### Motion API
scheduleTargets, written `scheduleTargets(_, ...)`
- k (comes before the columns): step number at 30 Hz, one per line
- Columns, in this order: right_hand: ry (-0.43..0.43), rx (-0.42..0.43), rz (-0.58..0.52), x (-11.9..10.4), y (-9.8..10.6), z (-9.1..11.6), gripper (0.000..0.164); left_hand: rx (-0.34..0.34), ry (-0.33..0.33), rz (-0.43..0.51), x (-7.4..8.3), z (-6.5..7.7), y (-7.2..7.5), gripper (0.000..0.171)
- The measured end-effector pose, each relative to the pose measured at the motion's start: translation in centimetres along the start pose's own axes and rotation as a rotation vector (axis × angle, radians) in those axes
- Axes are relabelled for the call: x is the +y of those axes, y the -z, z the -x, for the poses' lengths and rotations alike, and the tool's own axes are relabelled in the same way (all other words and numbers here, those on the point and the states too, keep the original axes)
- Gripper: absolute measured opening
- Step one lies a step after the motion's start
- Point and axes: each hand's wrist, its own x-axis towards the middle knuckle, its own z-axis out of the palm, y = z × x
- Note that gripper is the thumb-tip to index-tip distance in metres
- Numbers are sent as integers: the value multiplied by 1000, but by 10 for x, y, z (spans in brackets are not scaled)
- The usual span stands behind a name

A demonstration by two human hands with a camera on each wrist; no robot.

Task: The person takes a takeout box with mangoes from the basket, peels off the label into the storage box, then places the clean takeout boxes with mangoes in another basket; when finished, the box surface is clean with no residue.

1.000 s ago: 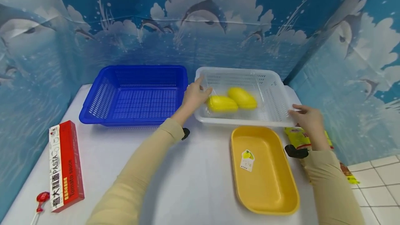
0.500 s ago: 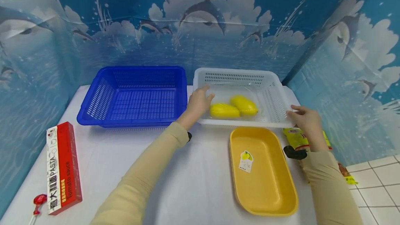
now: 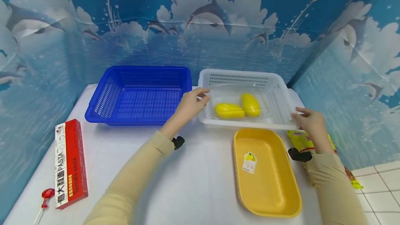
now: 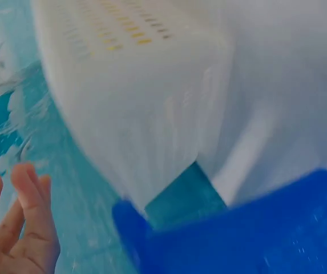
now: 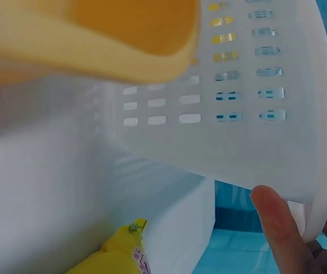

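Two yellow, mango-shaped objects (image 3: 229, 110) lie in a clear plastic wrapping (image 3: 231, 91) inside the white basket (image 3: 247, 124). My left hand (image 3: 190, 104) is just at the basket's left rim. In the left wrist view, the fingers (image 4: 37, 220) are apart from the basket's side, with nothing between them and the thumb. At the opposite end, my right hand (image 3: 310, 122) holds the right front corner of the basket. The right wrist view shows the thumb (image 5: 277, 220) on the outer side near the rim, the other fingers mostly hidden past it.
A blue basket (image 3: 107, 119) stands to the left. In front of the white basket sits a yellow tray (image 3: 265, 183). A yellow snack bag (image 3: 298, 140) is partly under the right forearm. A red pasta box (image 3: 72, 164) and a lollipop (image 3: 47, 194) lie at left.
My left hand has drawn back leftward from inside the white basket to its rim. The wrapped yellow objects have settled lower, and one has turned. My right hand keeps its hold on the corner.
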Motion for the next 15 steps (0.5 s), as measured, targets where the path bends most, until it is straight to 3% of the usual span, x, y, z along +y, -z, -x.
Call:
scheduleTargets(8,2,0,31,8,5,-3,63,56,32,25,-17,17,35,40)
scheduleTargets(15,-8,-15,88,12,11,-3,63,112,63,-49,-31,14,72,42)
